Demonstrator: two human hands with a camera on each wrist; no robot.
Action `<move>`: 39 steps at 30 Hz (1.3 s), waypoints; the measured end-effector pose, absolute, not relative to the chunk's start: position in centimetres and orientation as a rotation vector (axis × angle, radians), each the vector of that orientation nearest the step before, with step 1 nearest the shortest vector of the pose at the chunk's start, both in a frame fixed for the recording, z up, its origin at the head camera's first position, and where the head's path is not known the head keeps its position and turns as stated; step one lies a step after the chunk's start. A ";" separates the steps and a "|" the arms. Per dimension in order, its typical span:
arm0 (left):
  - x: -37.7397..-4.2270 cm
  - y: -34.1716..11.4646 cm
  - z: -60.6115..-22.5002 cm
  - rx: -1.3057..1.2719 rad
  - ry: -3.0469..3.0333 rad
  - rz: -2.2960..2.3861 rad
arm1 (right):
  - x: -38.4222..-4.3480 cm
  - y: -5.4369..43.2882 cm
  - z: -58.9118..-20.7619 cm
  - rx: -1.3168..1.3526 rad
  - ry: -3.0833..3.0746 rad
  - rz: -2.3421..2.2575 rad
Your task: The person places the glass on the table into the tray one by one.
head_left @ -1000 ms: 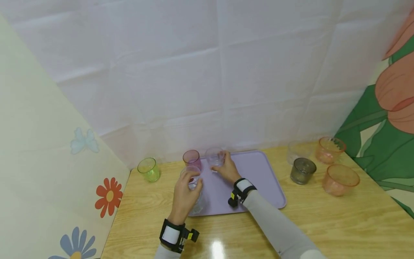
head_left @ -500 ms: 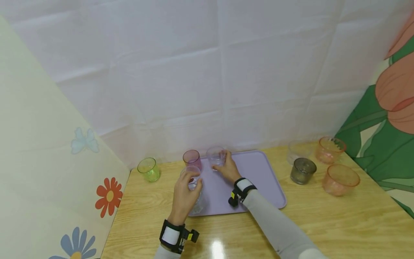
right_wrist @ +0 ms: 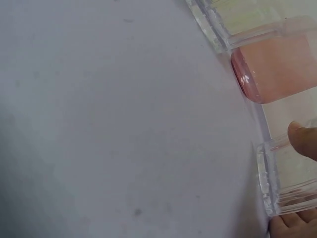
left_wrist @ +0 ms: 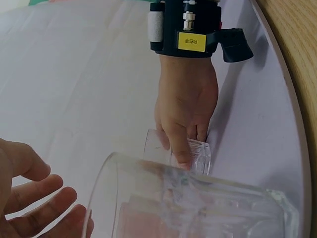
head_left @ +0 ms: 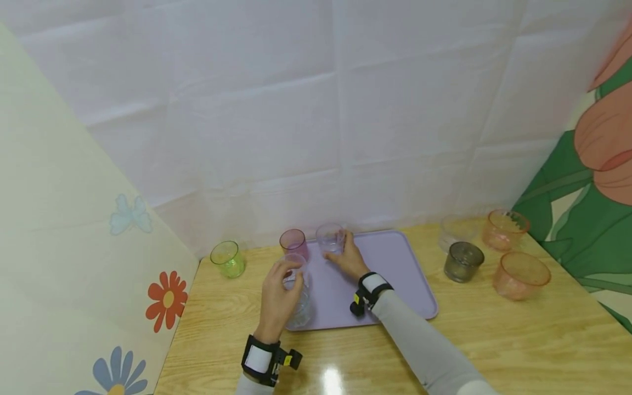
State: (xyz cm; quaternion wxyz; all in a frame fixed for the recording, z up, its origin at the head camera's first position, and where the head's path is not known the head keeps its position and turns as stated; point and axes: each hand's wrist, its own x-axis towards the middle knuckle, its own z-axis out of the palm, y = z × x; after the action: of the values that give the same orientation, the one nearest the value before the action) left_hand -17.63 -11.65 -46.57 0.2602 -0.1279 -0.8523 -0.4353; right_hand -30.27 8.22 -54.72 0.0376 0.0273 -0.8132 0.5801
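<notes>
On the lilac tray (head_left: pixel 390 274), a tall clear glass (head_left: pixel 302 310) stands at the left side. My left hand (head_left: pixel 277 299) is beside its upper part, thumb and fingers spread apart. In the left wrist view a gap shows between those fingertips and the tall glass (left_wrist: pixel 208 208). My right hand (head_left: pixel 349 259) grips a second clear glass (head_left: pixel 327 241) near the tray's back edge, thumb on one side and fingers on the other. The right wrist view shows the base of this held glass (right_wrist: pixel 265 181) upright over the tray. Between the two clear glasses, further back, is a pink glass (head_left: pixel 294 240).
A green glass (head_left: pixel 231 263) stands on the wooden table left of the tray. To the right are a dark grey glass bowl (head_left: pixel 463 266), a clear bowl (head_left: pixel 450 233) and two orange bowls, one nearer (head_left: pixel 518 280). A white sheet (head_left: pixel 257 137) hangs close behind.
My left hand has drawn slightly left and away from the tall clear glass. The right hand has shifted only slightly right with its glass.
</notes>
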 end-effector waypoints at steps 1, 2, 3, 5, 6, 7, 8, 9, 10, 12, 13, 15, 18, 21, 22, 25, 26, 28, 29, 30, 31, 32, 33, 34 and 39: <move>-17.7 -11.8 -46.6 -0.346 -2.293 -1.181 | -30.3 8.2 -54.7 0.085 -2.497 1.776; -17.8 -12.0 -46.5 -0.344 -2.277 -1.185 | -30.2 8.2 -54.8 0.085 -2.496 1.775; -17.9 -12.1 -46.5 -0.343 -2.262 -1.184 | -30.2 8.2 -54.7 0.086 -2.496 1.773; -18.0 -12.5 -46.5 -0.341 -2.235 -1.184 | -30.1 8.2 -54.6 0.085 -2.488 1.789; -18.1 -12.7 -46.5 -0.339 -2.228 -1.178 | -30.0 8.2 -54.5 0.089 -2.488 1.789; -18.2 -13.0 -46.5 -0.338 -2.222 -1.168 | -30.0 8.3 -54.5 0.090 -2.485 1.795; -18.2 -13.2 -46.5 -0.337 -2.215 -1.161 | -30.0 8.3 -54.4 0.094 -2.482 1.799; -18.3 -13.5 -46.5 -0.334 -2.209 -1.153 | -29.9 8.3 -54.4 0.096 -2.479 1.807; -18.4 -13.7 -46.5 -0.327 -2.204 -1.148 | -29.9 8.4 -54.3 0.096 -2.479 1.810; -18.7 -14.3 -46.6 -0.303 -2.202 -1.147 | -29.7 8.5 -54.3 0.099 -2.483 1.809; -18.9 -14.6 -46.7 -0.288 -2.201 -1.150 | -29.7 8.6 -54.4 0.097 -2.481 1.821; -19.2 -15.3 -46.9 -0.248 -2.204 -1.157 | -29.7 8.7 -54.5 0.101 -2.476 1.835; -19.7 -16.5 -47.4 -0.178 -2.223 -1.153 | -29.6 8.9 -54.7 0.121 -2.456 1.865; -20.1 -17.6 -47.8 -0.130 -2.238 -1.128 | -29.5 9.0 -54.7 0.141 -2.427 1.894; -20.2 -18.0 -48.0 -0.120 -2.236 -1.119 | -29.4 9.0 -54.6 0.149 -2.420 1.897; -20.5 -19.0 -48.3 -0.094 -2.210 -1.092 | -29.2 9.1 -54.4 0.144 -2.402 1.892; -20.5 -19.4 -48.4 -0.081 -2.198 -1.079 | -29.0 9.1 -54.4 0.139 -2.398 1.887; -20.7 -20.1 -48.7 -0.055 -2.168 -1.054 | -28.8 9.1 -54.2 0.122 -2.389 1.892; -20.8 -20.4 -48.8 -0.044 -2.155 -1.044 | -28.7 9.2 -54.2 0.112 -2.385 1.893; -20.8 -20.7 -48.9 -0.035 -2.145 -1.037 | -28.6 9.2 -54.2 0.101 -2.386 1.891; -20.9 -21.0 -49.0 -0.029 -2.138 -1.029 | -28.5 9.2 -54.2 0.094 -2.384 1.890; -20.9 -21.3 -49.1 -0.024 -2.131 -1.023 | -28.3 9.2 -54.1 0.095 -2.375 1.890; -21.0 -21.6 -49.1 -0.023 -2.123 -1.019 | -28.2 9.2 -54.1 0.093 -2.367 1.884; -21.0 -21.8 -49.1 -0.019 -2.121 -1.020 | -28.0 9.2 -54.0 0.091 -2.359 1.874; -21.2 -22.9 -49.3 0.055 -2.126 -1.049 | -27.3 9.0 -53.7 0.052 -2.296 1.829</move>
State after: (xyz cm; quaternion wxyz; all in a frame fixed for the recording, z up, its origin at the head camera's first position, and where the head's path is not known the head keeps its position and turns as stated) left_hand -21.16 -22.88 -49.32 0.3759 0.0214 -0.8308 -0.4099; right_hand -27.30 9.04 -53.70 0.1025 0.0176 -0.7779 0.6197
